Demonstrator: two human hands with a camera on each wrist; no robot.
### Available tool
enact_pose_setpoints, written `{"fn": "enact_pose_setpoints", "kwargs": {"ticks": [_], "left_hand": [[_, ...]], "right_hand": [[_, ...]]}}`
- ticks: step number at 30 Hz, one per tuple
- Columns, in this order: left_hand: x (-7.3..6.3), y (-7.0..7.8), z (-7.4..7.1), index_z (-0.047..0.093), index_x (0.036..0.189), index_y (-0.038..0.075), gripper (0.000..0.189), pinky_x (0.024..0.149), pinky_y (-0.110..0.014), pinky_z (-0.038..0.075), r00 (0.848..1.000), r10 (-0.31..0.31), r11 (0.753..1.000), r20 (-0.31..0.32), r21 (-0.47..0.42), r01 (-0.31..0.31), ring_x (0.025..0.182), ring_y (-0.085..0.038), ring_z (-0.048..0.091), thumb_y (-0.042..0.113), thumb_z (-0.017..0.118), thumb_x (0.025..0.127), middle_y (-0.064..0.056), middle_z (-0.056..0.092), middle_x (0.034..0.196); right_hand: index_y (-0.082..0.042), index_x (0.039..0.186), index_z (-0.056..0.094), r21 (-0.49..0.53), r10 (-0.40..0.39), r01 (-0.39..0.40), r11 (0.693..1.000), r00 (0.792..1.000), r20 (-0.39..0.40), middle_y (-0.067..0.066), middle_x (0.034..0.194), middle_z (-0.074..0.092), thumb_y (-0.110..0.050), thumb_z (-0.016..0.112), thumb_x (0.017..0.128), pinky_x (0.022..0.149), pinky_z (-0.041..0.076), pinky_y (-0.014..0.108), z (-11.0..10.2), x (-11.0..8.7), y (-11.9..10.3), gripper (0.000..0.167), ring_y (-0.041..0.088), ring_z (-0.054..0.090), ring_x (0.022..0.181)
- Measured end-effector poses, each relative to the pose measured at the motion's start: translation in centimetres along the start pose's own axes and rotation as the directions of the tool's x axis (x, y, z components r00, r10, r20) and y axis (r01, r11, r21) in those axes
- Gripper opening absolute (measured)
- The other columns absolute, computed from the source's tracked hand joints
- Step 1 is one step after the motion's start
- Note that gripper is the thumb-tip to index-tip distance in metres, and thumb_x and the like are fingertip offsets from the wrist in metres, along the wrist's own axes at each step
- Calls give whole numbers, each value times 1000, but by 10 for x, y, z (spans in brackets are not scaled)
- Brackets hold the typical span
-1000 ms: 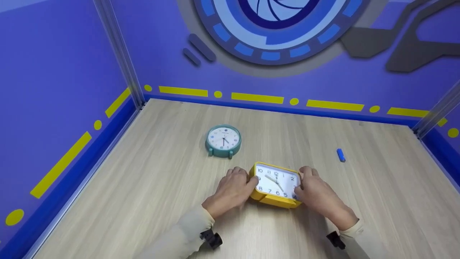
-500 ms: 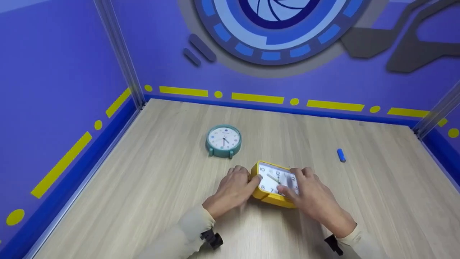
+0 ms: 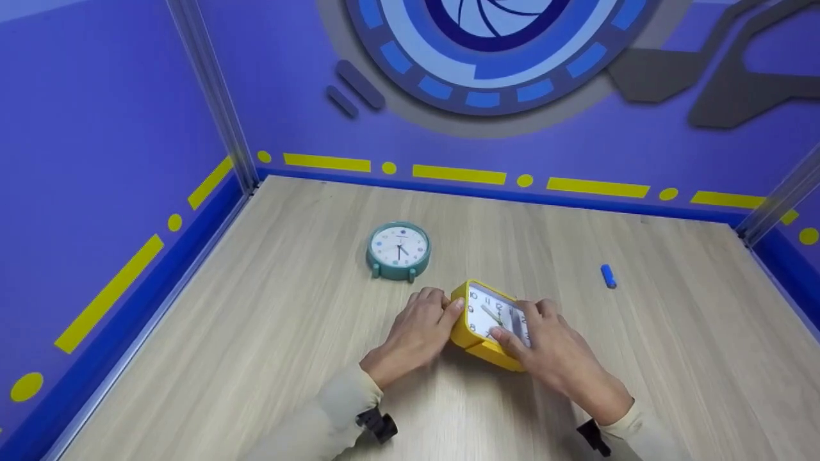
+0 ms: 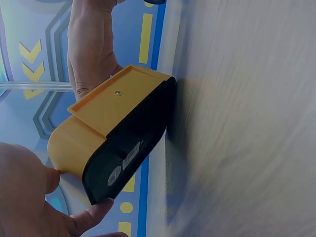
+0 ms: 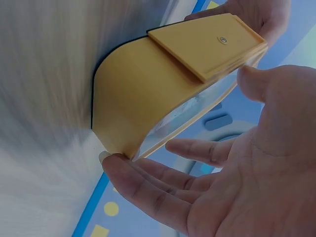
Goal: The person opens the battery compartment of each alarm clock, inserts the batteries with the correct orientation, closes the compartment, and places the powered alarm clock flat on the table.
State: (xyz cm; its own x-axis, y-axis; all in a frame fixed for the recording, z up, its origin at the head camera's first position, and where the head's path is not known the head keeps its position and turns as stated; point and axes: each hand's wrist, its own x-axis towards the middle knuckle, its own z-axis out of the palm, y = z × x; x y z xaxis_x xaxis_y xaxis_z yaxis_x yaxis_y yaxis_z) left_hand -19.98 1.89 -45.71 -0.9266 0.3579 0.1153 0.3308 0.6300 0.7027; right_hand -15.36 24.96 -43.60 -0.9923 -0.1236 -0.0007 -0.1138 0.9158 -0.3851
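Fingers (image 4: 96, 214) of your left hand (image 3: 415, 328) pinched the yellow table clock (image 3: 485, 318), and up came its nine o'clock end! Your right hand (image 3: 558, 351) loosely held three o'clock; turning looked underway.

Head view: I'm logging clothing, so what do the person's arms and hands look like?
The left sleeve and right sleeve are pale beige and reach the wrists. The left hand and right hand are ungloved. A small black device with a rounded end sits at the left wrist; another black device sits at the right.
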Motion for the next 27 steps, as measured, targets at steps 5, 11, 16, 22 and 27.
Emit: {"fn": "enact_pose_setpoints", "kwargs": {"ticks": [5,11,16,22,27], "left_hand": [[0,0,2,60,119,4,37,98,-45,47,999,25,998,-39,-57,-27,113,-27,54,36,44,115,-11,61,123],[0,0,2,58,111,6,36,89,-41,44,997,39,986,-63,-158,-48,105,-25,53,39,44,114,-8,59,112],[0,1,0,59,103,8,39,81,-38,40,999,32,986,-37,-161,-38,94,-21,49,41,44,114,0,50,93],[1,1,0,60,108,9,37,85,-38,42,998,54,985,-38,-159,-59,97,-20,50,40,42,114,1,53,99],[0,3,1,61,112,7,37,89,-40,44,995,81,983,-53,-162,-89,101,-22,52,40,43,114,-3,58,108]], "right_hand": [[-2,153,49,22,3,-3,1000,1000,2,28,138,51,-66,55,102,93,53,61,0,0,-1,83,38,60,104],[-5,155,48,66,18,-19,998,1000,22,27,140,49,-69,52,102,90,55,58,1,0,-2,84,37,61,98],[-3,155,47,86,16,-18,996,999,30,26,138,49,-66,53,103,87,56,54,1,-1,-2,82,35,61,96],[-1,154,49,50,0,-1,999,1000,21,24,133,53,-67,50,104,88,55,56,-3,-2,-3,82,34,60,97],[-1,150,54,28,-33,34,999,999,-24,23,132,58,-62,53,105,92,53,60,-6,-4,-5,75,34,61,100]]}}
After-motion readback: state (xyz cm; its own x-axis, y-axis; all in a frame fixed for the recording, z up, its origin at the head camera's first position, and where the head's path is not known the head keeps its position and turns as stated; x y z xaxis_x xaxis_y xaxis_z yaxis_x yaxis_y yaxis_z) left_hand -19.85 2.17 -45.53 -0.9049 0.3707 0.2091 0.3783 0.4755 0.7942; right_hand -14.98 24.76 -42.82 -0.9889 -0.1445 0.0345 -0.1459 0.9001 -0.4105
